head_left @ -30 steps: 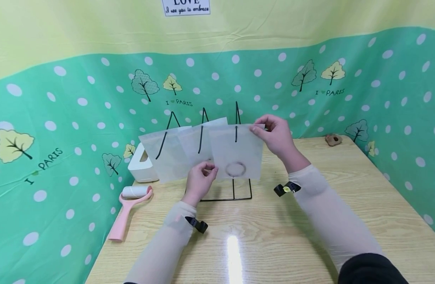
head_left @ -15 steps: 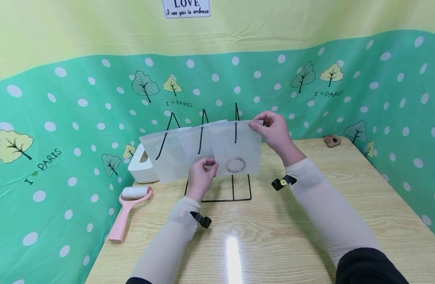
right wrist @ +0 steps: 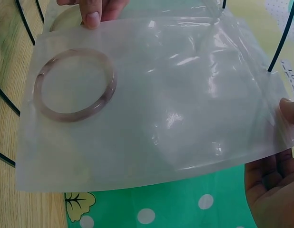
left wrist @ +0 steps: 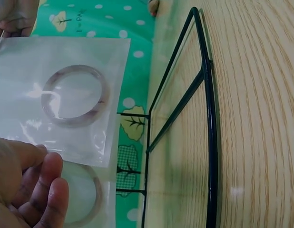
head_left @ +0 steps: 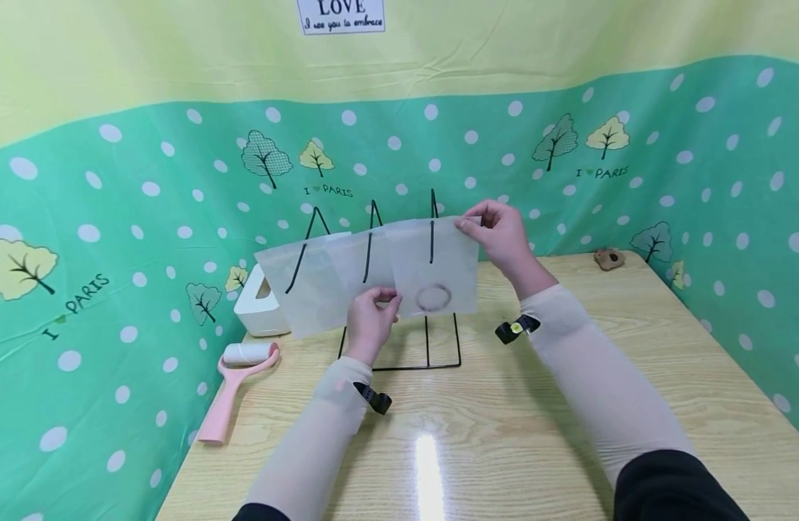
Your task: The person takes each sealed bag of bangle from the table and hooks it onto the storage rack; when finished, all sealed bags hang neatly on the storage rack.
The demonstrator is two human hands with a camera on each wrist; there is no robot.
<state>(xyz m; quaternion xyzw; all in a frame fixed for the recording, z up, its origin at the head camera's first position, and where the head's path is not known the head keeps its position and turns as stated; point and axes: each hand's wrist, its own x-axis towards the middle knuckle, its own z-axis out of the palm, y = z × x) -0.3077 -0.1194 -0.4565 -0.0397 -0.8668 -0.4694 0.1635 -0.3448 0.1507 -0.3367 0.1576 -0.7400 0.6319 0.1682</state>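
My right hand (head_left: 501, 235) pinches the upper right corner of a translucent plastic bag (right wrist: 161, 114). My left hand (head_left: 369, 323) pinches the same bag's left edge, near the lower corner. Inside it, low down, lies a pale brownish-mauve bangle (right wrist: 110, 83). A prong of the black wire rack (head_left: 412, 368) passes through the top of this bag. Two similar bags, the left bag (head_left: 302, 289) and the middle bag (head_left: 354, 260), hang on the other prongs, partly overlapping. Behind the left fingers, the left wrist view shows another bangle (left wrist: 97, 197) through a bag.
A white box (head_left: 261, 315) with a cut-out stands behind the bags at left. In front of it lies a pink lint roller (head_left: 223, 405). A small brown object (head_left: 609, 259) sits at the table's far right. Polka-dot cloth (head_left: 471, 159) encloses the wooden table (head_left: 536, 449).
The right hand has risen and shifted slightly left, lifting the right bag and its bangle. The left hand has moved up a little, still pinching the edge. The other bags stay nearly in place.
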